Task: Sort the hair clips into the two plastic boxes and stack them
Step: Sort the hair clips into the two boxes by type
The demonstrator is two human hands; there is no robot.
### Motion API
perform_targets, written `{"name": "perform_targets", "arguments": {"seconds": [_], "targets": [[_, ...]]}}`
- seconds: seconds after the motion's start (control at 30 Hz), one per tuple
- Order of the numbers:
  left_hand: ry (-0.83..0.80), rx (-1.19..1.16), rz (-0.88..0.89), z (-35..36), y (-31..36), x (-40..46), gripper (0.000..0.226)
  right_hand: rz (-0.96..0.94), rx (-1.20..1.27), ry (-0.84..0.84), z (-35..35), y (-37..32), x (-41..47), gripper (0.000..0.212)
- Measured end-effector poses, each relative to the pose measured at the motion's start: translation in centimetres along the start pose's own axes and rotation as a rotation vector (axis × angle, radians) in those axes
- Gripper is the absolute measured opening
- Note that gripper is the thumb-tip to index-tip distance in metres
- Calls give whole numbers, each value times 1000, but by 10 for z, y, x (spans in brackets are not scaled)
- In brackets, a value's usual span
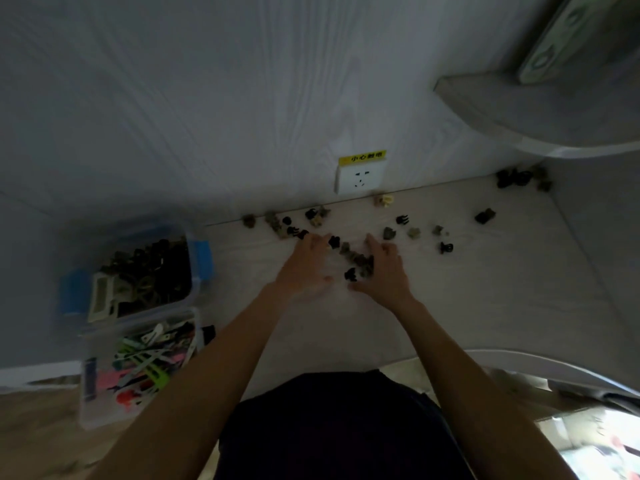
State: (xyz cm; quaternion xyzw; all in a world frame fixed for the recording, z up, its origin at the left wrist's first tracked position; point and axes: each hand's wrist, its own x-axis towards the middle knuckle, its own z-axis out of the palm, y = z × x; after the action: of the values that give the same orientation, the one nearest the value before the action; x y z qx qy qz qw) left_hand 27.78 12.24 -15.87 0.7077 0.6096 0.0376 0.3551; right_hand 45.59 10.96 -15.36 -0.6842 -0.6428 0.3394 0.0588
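Note:
Small dark and beige claw hair clips [356,259] lie scattered on the light table, with a cluster between my hands. My left hand [306,263] rests flat on the table, fingers spread, to the left of that cluster. My right hand [382,268] lies on the right side, fingers spread and cupped against the clips. At the left stand two clear plastic boxes. The far box [194,237], with blue latches, holds dark claw clips. The near box [197,327] holds colourful flat snap clips. More claw clips [512,178] sit in the far right corner.
A white wall socket [360,176] with a yellow label is on the wall behind the table. A grey shelf [519,109] juts out at the upper right. The table's front edge [519,355] curves at the right. My dark clothing fills the bottom centre.

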Motion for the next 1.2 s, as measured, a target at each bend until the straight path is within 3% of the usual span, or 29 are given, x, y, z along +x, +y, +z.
{"name": "perform_targets", "arguments": {"seconds": [0.1, 0.2, 0.37, 0.5, 0.63, 0.77, 0.87, 1.03, 1.2], "targets": [[-54, 65, 5, 2, 7, 6, 98, -41, 3, 34, 7, -16, 7, 83], [-26, -9, -16, 0, 12, 11, 87, -90, -16, 45, 8, -23, 10, 60], [40, -88, 63, -1, 19, 8, 48, -109, 37, 40, 9, -20, 8, 72], [-2, -231, -3, 4, 17, -3, 48, -107, 70, -19, 9, -18, 4, 95], [-2, -362, -40, 6, 13, -13, 58, -125, 32, -26, 9, -19, 3, 70], [1, -467, -78, 1, 7, -22, 44, -116, 74, 4, 11, -20, -2, 55], [33, -488, -99, 2, 3, -28, 36, -128, 121, 6, 14, -24, -7, 51], [136, -570, -47, -15, -1, -49, 41, -177, 197, 50, 5, -45, -17, 51], [322, -635, -14, -63, -15, -88, 33, -388, 216, 79, -5, -108, -21, 51]]}}
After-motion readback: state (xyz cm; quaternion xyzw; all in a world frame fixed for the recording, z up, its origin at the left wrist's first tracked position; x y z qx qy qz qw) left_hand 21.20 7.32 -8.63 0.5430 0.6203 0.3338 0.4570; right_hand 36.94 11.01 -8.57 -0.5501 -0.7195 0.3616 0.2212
